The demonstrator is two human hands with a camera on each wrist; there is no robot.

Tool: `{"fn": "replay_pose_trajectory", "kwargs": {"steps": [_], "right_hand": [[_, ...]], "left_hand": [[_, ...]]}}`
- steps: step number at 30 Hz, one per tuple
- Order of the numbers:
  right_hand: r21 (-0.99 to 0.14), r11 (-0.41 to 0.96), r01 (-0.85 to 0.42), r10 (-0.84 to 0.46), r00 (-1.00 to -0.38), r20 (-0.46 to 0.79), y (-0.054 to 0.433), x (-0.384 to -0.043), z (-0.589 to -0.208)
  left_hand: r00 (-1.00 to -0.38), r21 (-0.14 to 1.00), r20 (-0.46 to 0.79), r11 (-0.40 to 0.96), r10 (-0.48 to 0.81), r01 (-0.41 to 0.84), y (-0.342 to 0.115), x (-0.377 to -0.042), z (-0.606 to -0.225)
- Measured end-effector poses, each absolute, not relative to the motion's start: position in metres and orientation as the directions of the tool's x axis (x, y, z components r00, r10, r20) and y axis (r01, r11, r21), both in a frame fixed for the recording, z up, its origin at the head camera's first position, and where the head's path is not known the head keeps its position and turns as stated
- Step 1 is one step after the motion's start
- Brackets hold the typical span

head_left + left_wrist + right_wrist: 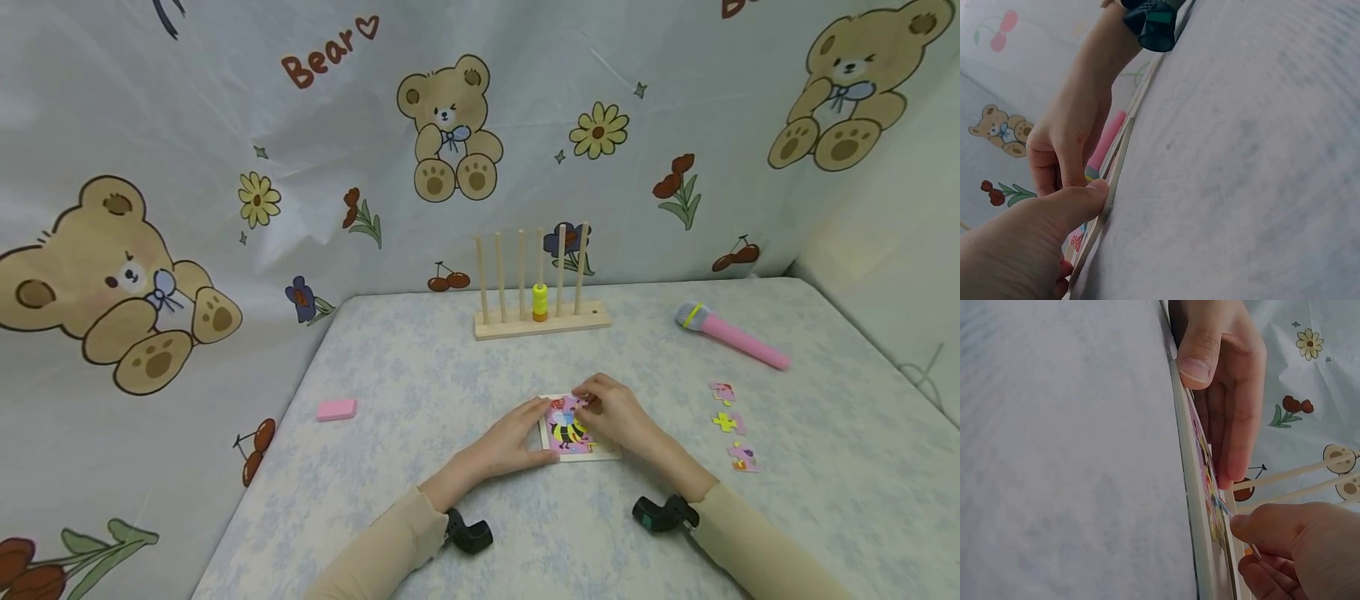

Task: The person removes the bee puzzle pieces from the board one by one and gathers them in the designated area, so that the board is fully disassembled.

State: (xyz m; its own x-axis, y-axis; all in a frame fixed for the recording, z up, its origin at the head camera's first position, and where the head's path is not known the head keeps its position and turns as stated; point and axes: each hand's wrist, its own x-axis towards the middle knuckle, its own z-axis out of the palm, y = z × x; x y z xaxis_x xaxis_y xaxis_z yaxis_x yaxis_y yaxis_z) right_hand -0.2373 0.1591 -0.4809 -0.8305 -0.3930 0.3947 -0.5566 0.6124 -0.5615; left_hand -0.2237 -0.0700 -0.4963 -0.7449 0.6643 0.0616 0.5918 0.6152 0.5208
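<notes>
A small framed jigsaw puzzle (pixel 606 452) with a bee picture lies on the table in the head view. Its lower right part shows bare backing. My left hand (pixel 504 443) holds the puzzle at its left side, the thumb on the near edge and the fingers along the far edge. Over the upper right part, my right hand (pixel 611 412) pinches a puzzle piece (pixel 1226 509) between thumb and fingers. The right wrist view shows this piece almost edge-on, tilted against the picture. Its print is mostly hidden by the fingers.
Three loose puzzle pieces (pixel 726 422) lie in a column to the right. Behind them is a pink toy microphone (pixel 738 337). A wooden peg rack (pixel 540 327) with yellow rings on one peg stands at the back. A pink block (pixel 337 409) sits to the left.
</notes>
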Motion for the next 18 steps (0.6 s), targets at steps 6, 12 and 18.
{"fn": "replay_pose_trajectory", "kwargs": {"steps": [6, 12, 18], "right_hand": [[-0.577, 0.604, -0.550, -0.401, -0.835, 0.377, 0.160, -0.238, -0.478], [-0.653, 0.558, -0.512, -0.387, -0.857, 0.341, 0.164, -0.240, -0.468], [-0.815, 0.446, -0.370, -0.328, -0.915, 0.236, 0.200, -0.250, -0.451]], "left_hand": [[-0.746, 0.516, 0.062, 0.618, 0.663, 0.592, -0.070, -0.225, -0.498], [-0.743, 0.528, 0.069, 0.607, 0.666, 0.594, -0.070, -0.225, -0.497], [-0.751, 0.531, 0.055, 0.618, 0.658, 0.580, -0.070, -0.224, -0.495]]}}
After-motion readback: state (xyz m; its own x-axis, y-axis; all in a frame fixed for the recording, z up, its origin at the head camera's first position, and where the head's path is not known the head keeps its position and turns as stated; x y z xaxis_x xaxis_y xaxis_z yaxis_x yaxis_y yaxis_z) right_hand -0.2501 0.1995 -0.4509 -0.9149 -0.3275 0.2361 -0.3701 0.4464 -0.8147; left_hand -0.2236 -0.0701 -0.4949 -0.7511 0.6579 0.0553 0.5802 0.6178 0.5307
